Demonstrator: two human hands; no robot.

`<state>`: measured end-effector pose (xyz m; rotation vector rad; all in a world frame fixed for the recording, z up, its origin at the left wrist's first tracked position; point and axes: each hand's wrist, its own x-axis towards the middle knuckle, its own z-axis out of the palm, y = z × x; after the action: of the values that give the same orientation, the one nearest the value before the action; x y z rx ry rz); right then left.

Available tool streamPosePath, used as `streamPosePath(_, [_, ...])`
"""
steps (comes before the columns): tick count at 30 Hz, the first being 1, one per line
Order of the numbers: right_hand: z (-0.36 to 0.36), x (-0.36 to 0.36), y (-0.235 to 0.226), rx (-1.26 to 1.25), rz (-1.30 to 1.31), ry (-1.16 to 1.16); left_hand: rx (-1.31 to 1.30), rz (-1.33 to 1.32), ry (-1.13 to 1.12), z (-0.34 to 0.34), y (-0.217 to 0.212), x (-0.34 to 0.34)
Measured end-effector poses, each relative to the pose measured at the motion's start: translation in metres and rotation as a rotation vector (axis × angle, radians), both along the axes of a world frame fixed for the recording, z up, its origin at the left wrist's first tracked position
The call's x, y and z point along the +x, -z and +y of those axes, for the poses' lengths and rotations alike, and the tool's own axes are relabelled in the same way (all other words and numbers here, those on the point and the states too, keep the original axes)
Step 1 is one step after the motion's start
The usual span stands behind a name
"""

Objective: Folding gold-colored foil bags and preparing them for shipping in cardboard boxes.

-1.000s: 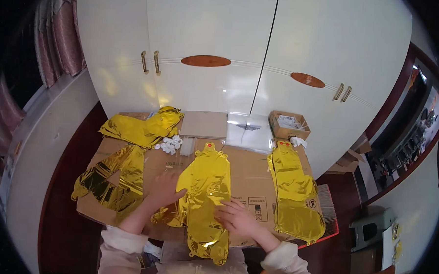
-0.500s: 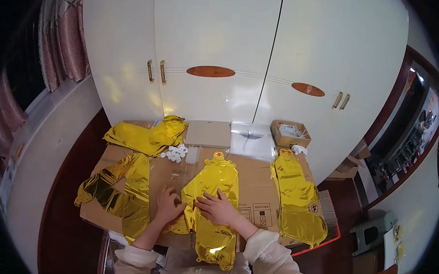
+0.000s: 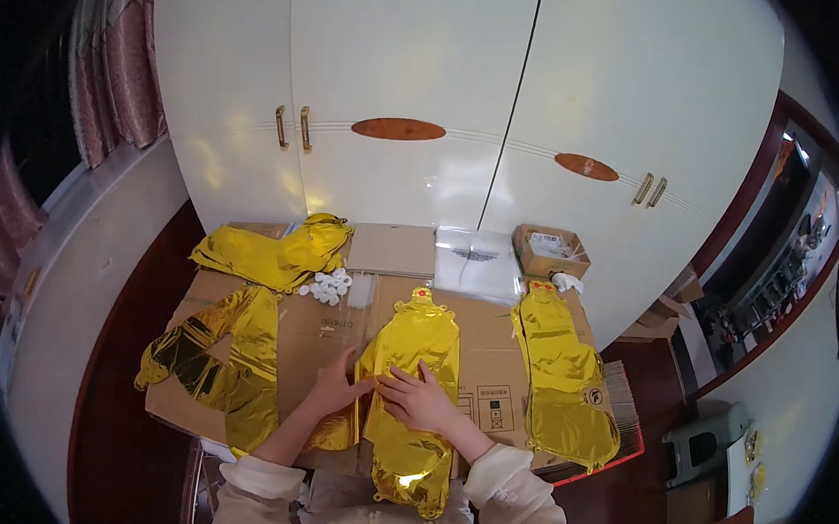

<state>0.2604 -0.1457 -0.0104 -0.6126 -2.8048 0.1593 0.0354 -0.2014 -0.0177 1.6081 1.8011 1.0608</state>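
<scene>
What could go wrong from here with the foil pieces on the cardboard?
The middle gold foil piece might slip down, since its near end overhangs the cardboard.
The right hand, lying on the foil, could crease it further.
The small white pieces might scatter if the neighbouring foil pile were dragged.

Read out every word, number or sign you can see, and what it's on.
Green print on the cardboard: too small to read.
Black boxed print, same cardboard: too small.
Dark emblem on the clear plastic: no words legible.
White label in the small carton: too blurred.
Round dark mark on the rightmost gold foil piece: too small.
</scene>
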Motion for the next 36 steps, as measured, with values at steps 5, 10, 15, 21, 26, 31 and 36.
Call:
streamPosePath(5, [0.000, 0.002, -0.001, -0.001, -0.013, 0.012, -0.175, -0.015, 0.114, -0.010, -0.027, 0.000])
streamPosePath(10, [0.003, 0.007, -0.003, -0.001, -0.014, 0.023, -0.166, 0.054, 0.003, -0.010, -0.019, -0.010])
streamPosePath(15, [0.005, 0.011, 0.000, 0.011, 0.005, 0.037, -0.165, 0.154, -0.013, -0.010, -0.020, -0.013])
streamPosePath(21, [0.005, 0.013, -0.002, 0.011, 0.006, 0.036, -0.156, 0.214, -0.018, -0.013, -0.023, -0.015])
streamPosePath(26, [0.006, 0.013, 0.000, -0.004, 0.020, 0.029, -0.200, 0.277, 0.047, -0.027, -0.022, -0.026])
streamPosePath(31, [0.011, 0.018, -0.001, -0.022, 0.014, 0.002, -0.196, 0.282, 0.009, -0.032, -0.026, -0.028])
streamPosePath(36, [0.016, 0.023, 0.002, -0.086, 0.002, -0.040, -0.210, 0.288, -0.012, -0.035, -0.022, -0.033])
